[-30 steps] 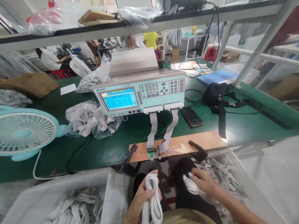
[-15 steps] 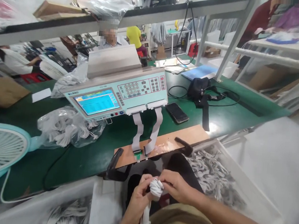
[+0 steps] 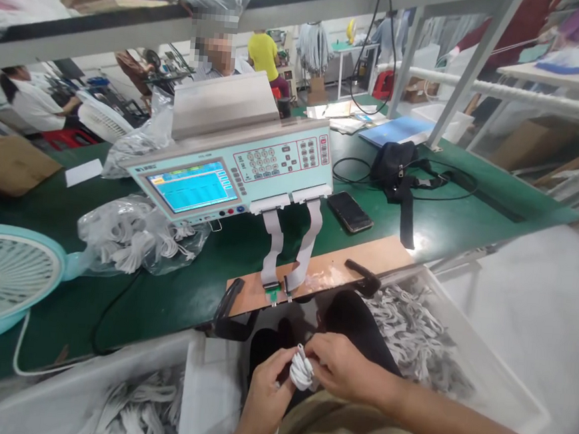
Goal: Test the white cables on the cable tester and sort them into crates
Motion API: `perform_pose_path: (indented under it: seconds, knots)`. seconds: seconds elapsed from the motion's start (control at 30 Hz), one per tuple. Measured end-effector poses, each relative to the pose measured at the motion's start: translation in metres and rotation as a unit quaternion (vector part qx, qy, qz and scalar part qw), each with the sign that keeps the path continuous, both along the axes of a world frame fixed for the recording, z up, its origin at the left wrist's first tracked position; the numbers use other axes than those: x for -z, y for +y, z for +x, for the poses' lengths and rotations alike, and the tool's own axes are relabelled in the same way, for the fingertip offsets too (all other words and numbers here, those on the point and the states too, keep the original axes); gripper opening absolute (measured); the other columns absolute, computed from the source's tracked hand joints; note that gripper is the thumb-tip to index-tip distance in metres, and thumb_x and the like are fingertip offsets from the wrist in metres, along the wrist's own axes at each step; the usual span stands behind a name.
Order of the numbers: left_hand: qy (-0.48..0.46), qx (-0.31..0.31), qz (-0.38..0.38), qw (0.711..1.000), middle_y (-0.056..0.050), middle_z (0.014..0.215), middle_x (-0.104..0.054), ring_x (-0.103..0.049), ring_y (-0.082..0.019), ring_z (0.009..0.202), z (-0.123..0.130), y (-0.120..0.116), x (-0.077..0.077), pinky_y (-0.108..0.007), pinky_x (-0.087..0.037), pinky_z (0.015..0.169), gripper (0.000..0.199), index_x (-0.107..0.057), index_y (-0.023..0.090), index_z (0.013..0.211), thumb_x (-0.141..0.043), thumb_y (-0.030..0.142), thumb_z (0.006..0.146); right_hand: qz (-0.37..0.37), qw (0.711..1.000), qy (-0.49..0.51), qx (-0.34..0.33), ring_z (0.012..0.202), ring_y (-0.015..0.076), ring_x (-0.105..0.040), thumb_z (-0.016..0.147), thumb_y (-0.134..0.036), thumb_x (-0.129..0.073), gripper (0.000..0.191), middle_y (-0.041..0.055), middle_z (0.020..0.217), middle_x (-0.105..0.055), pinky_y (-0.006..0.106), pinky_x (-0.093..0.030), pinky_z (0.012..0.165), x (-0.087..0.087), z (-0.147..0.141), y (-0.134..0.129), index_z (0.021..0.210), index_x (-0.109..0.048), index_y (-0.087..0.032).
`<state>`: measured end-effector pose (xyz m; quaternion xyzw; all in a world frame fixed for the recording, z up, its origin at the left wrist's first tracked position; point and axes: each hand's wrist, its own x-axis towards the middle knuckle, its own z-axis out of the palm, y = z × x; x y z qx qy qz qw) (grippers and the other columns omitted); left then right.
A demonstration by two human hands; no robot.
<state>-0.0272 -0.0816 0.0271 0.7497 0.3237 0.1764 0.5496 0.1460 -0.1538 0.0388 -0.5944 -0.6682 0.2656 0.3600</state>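
Over my lap, a bundle of white cables [image 3: 302,370] is held between both hands, its looped end facing up. My left hand [image 3: 269,386] grips it from the left, thumb and fingers closed around its side. On the other side, my right hand [image 3: 341,365] is closed with its fingertips against the bundle. The rest of the bundle is mostly hidden behind my left hand and body. Beyond my knees is a wooden board [image 3: 323,270] with small connectors [image 3: 280,298] at its edge, joined by grey ribbon cables [image 3: 273,249] to a tester with a lit screen [image 3: 192,186].
White bins of cables stand at left [image 3: 137,399] and right [image 3: 411,327]. Black clamps [image 3: 230,306] hold the board. A phone [image 3: 350,212], black pouch [image 3: 393,168], bagged cables [image 3: 135,238] and blue fan [image 3: 8,282] rest on the green table. Several people work beyond.
The camera view has shifted slightly. Both hands remain on the cable bundle, and its hanging lower part, visible before, is now mostly out of sight behind my left hand.
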Motion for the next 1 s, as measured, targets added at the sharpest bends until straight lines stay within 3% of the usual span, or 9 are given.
perform_pose_path:
  seconds: [0.17,0.33,0.43,0.53,0.67,0.77,0.93,1.0]
  knots:
    - [0.027,-0.029,-0.016,0.999,-0.009,0.104,-0.067,-0.061,-0.020,0.087,0.002,-0.007,0.004,-0.028,-0.050,0.077,0.032,-0.063,0.020,0.112,-0.057,0.025,0.081,-0.083,0.987,0.115,0.070,0.056,0.0107,-0.048,0.072,-0.010,-0.048,0.010,-0.0021,0.063,-0.055,0.020,-0.034,0.051,0.014,-0.006,0.005,0.071,-0.055,-0.017]
    - [0.009,0.018,-0.106,0.994,-0.011,0.114,-0.059,-0.053,-0.010,0.058,-0.002,0.001,0.004,-0.022,-0.046,0.052,0.031,-0.064,0.016,0.107,-0.056,0.025,0.079,-0.033,0.986,0.109,0.124,0.054,0.0099,-0.039,0.066,-0.010,-0.045,0.011,-0.0053,0.056,-0.041,0.022,-0.031,0.054,0.033,-0.005,0.009,0.060,-0.041,-0.019]
    - [0.012,0.041,-0.111,0.993,-0.010,0.107,-0.059,-0.049,-0.008,0.054,0.001,0.011,-0.008,-0.022,-0.043,0.051,0.026,-0.065,0.015,0.100,-0.057,0.024,0.077,-0.004,0.993,0.040,0.114,0.054,0.0107,-0.037,0.063,-0.010,-0.044,0.012,-0.0052,0.055,-0.040,0.024,-0.030,0.057,0.029,-0.002,0.012,0.059,-0.038,-0.020]
    - [0.054,0.023,-0.056,0.997,-0.003,0.086,-0.061,-0.045,-0.008,0.053,0.009,0.019,-0.026,-0.021,-0.039,0.052,0.022,-0.064,0.017,0.095,-0.059,0.019,0.074,0.015,0.995,0.006,0.100,0.054,0.0109,-0.035,0.060,-0.010,-0.045,0.013,-0.0050,0.056,-0.040,0.025,-0.029,0.058,0.023,0.001,0.017,0.059,-0.036,-0.020]
    - [0.085,0.052,0.008,0.995,0.002,0.073,-0.057,-0.042,-0.008,0.053,0.021,0.024,-0.043,-0.020,-0.034,0.052,0.011,-0.064,0.018,0.081,-0.061,0.016,0.071,0.050,0.994,-0.002,0.102,0.055,0.0109,-0.034,0.073,-0.016,-0.045,0.017,-0.0048,0.057,-0.039,0.026,-0.029,0.060,0.024,0.003,0.028,0.059,-0.036,-0.019]
    - [0.066,0.027,-0.002,0.997,0.004,0.069,-0.048,-0.039,-0.007,0.051,0.025,0.028,-0.038,-0.019,-0.030,0.049,0.003,-0.063,0.017,0.070,-0.061,0.017,0.070,0.057,0.991,0.017,0.118,0.058,0.0110,-0.038,0.083,-0.022,-0.043,0.022,-0.0041,0.059,-0.044,0.026,-0.030,0.062,0.028,0.002,0.037,0.062,-0.043,-0.019]
    - [0.008,-0.030,-0.188,0.982,0.006,0.064,-0.043,-0.034,-0.006,0.047,0.026,0.034,-0.012,-0.018,-0.024,0.044,0.011,-0.057,0.017,0.075,-0.060,0.022,0.066,0.018,0.988,0.072,0.134,0.059,0.0102,-0.047,0.083,-0.022,-0.049,0.019,-0.0037,0.061,-0.054,0.023,-0.033,0.061,0.028,-0.003,0.048,0.065,-0.052,-0.018]
    - [0.012,-0.052,-0.140,0.989,0.006,0.065,-0.042,-0.031,-0.005,0.045,0.027,0.033,-0.008,-0.018,-0.022,0.044,0.009,-0.056,0.017,0.074,-0.058,0.019,0.066,0.007,0.989,0.065,0.132,0.059,0.0104,-0.048,0.082,-0.020,-0.051,0.016,-0.0037,0.061,-0.055,0.023,-0.034,0.062,0.027,-0.004,0.052,0.066,-0.053,-0.018]
